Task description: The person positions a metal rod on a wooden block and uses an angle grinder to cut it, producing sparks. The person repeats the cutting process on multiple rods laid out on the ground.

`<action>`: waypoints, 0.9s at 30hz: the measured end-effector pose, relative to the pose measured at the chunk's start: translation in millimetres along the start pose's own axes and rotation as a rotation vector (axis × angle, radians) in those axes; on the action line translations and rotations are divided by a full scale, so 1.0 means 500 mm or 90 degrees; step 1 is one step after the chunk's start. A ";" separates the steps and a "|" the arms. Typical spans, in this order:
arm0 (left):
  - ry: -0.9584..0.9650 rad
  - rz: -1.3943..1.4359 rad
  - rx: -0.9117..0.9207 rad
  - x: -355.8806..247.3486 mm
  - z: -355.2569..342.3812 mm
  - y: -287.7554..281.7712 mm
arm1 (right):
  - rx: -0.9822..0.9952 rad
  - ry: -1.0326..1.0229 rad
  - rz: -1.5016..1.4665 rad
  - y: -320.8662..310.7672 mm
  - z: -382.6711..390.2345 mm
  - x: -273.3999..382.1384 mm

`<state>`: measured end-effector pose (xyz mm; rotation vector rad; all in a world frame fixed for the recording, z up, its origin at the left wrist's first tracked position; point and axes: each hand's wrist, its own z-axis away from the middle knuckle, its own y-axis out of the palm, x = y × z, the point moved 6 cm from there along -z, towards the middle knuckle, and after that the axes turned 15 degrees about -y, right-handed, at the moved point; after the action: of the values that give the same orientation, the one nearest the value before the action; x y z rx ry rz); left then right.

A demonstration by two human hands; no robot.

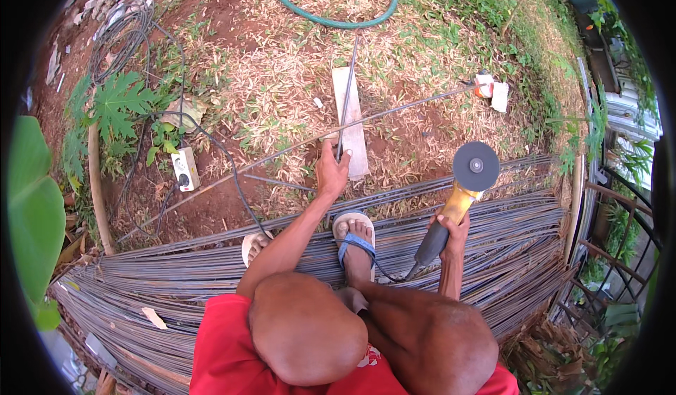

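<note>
My right hand point(454, 233) is wrapped round the body of a yellow and black angle grinder point(456, 206). Its dark cutting disc point(466, 166) points away from me, above the rods. My left hand point(332, 173) pinches the near end of a thin metal rod point(351, 71), which runs away from me over a pale wooden board point(358, 141). Another long rod point(408, 106) lies slantwise across the ground and crosses the board by my left fingers. Under my feet spreads a wide pile of thin steel rods point(296, 268).
A white power strip point(185, 168) with a plugged-in black cable point(232, 166) sits at left; the cable passes near my feet. A green hose point(331, 23) curves at the far side. Coiled wire point(123, 43) lies far left, a small orange and white object point(484, 85) at right.
</note>
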<state>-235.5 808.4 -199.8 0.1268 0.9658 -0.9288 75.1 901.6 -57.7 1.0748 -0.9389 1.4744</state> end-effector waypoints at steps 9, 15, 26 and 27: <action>0.241 -0.214 -0.038 -0.038 0.026 -0.045 | -0.011 -0.001 0.025 -0.004 -0.005 0.006; 0.309 -0.300 -0.016 -0.073 0.053 -0.026 | -0.009 0.001 0.000 -0.007 -0.005 0.002; 0.402 -0.336 0.215 -0.180 0.060 0.249 | -0.016 -0.035 0.014 -0.031 -0.013 0.034; 0.393 -0.336 0.228 -0.185 0.057 0.271 | -0.010 -0.043 0.022 -0.031 -0.012 0.038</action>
<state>-140.2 936.5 -153.5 0.5007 1.4275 -1.6002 88.4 915.3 -41.3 1.1072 -1.0195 1.4649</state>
